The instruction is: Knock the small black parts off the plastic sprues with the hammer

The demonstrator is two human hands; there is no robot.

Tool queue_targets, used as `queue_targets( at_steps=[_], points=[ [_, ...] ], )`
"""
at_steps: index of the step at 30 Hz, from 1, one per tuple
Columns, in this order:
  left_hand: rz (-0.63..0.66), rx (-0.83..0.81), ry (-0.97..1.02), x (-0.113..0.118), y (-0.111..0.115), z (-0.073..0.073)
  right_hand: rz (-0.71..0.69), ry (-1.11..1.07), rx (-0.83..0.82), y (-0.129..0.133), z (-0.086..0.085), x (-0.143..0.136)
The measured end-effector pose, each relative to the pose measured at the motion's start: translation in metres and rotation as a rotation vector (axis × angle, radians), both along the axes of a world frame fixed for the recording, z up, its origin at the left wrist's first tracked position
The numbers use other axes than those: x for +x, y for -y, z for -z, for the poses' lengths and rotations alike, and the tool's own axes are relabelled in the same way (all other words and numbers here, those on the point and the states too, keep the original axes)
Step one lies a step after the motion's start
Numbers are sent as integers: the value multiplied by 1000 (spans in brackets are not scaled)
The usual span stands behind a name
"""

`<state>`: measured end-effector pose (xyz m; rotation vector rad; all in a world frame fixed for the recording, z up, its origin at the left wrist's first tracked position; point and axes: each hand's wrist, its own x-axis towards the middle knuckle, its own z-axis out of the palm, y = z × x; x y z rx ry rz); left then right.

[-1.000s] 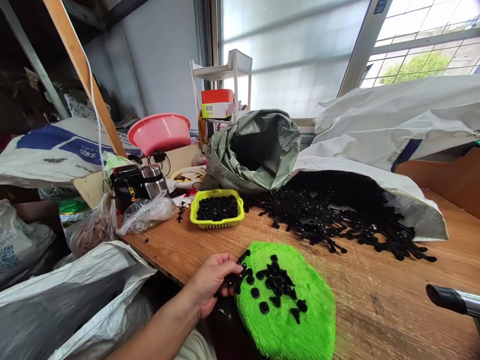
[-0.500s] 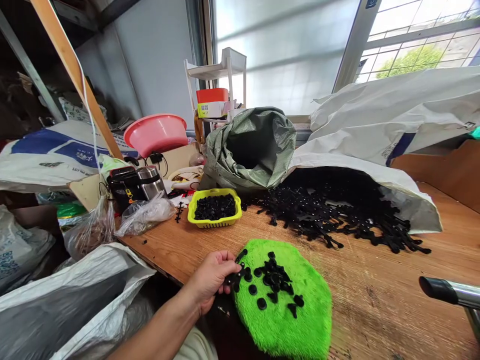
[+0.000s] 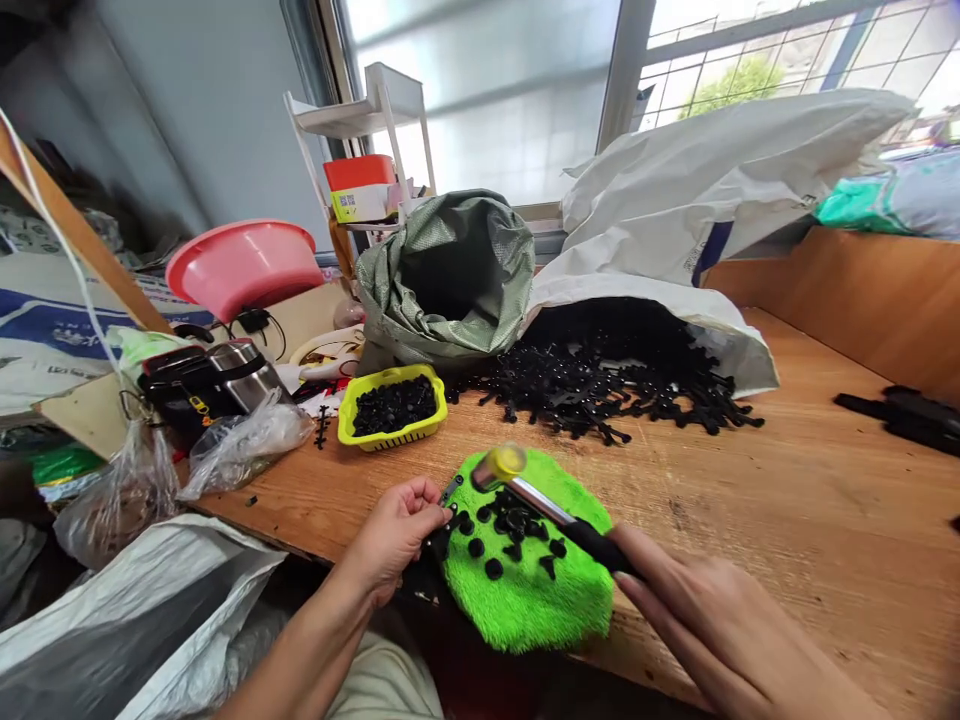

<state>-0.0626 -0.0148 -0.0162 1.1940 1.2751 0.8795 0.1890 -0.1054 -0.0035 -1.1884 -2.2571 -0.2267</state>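
My left hand (image 3: pixel 405 525) pinches a black plastic piece (image 3: pixel 451 490) at the left edge of a green fluffy cloth (image 3: pixel 540 610). From the right, my right hand (image 3: pixel 675 590) grips the black handle of a hammer (image 3: pixel 544 502) with a metal shaft. Its head has a yellow face and hangs over the cloth's upper part, slightly blurred. Several small black parts (image 3: pixel 517 520) lie on the cloth beneath the hammer. The far end of the piece in my left hand is partly hidden by my fingers.
Behind the cloth stands a yellow basket (image 3: pixel 390 437) of black parts. A green woven sack (image 3: pixel 450 270) and a white sack (image 3: pixel 637 240) spilling black pieces (image 3: pixel 585 390) are farther back. A plastic bag (image 3: pixel 247 445) and a steel flask (image 3: pixel 251 378) stand left. Black objects (image 3: pixel 900 415) lie far right.
My right hand has come into view holding the hammer, which earlier showed only its handle end at the right edge. The view has swung right. My left hand still holds the black piece.
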Motion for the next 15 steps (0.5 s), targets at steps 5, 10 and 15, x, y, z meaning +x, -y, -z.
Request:
queue_targets(
  at_steps=[5, 10, 15],
  points=[
    [-1, 15, 79, 1, 0, -2, -26, 192, -70, -14, -14, -22],
    [-22, 18, 89, 3, -1, -4, 8, 120, 21, -15, -20, -21],
    [-32, -15, 88, 3, 0, -2, -5, 183, -9, -19, -13, -18]
  ],
)
